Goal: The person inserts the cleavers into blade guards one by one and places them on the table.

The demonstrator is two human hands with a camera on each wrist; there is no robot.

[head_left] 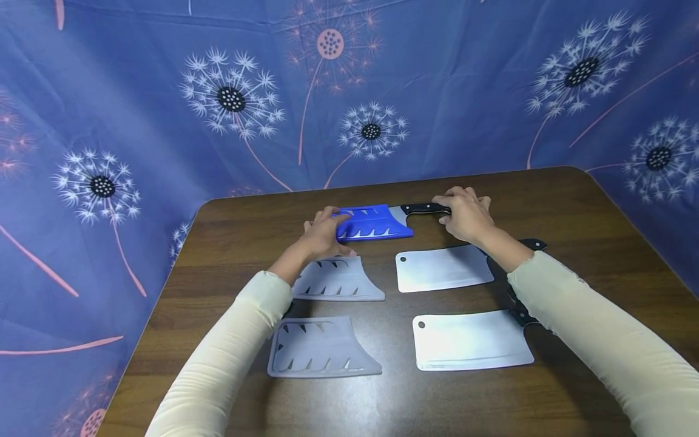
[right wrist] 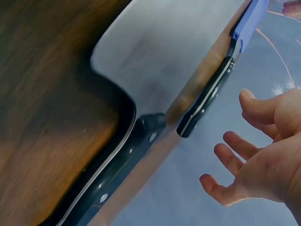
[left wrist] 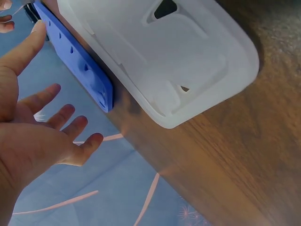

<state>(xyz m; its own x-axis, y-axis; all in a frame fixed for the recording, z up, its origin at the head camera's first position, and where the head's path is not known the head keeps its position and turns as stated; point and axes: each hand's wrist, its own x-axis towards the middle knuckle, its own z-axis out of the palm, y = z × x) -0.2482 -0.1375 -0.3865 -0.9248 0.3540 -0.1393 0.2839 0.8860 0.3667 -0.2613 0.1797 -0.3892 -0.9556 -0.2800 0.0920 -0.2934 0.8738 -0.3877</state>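
At the back of the table lies a cleaver whose blade is inside a blue blade cover [head_left: 371, 223]; its black handle [head_left: 425, 208] points right. My left hand [head_left: 326, 233] is at the cover's left end, and the left wrist view shows its fingers spread and relaxed. My right hand [head_left: 466, 212] is by the end of the handle; in the right wrist view its fingers [right wrist: 230, 160] are loosely bent with nothing in them. Nearer me are two bare cleavers, an upper one [head_left: 442, 269] and a lower one [head_left: 469, 342], their handles partly hidden by my right arm.
Two whitish blade covers, an upper one [head_left: 341, 282] and a lower one [head_left: 322, 349], lie on the left of the brown wooden table [head_left: 382, 406]. A blue cloth [head_left: 437, 91] with a dandelion print hangs behind the table's far edge.
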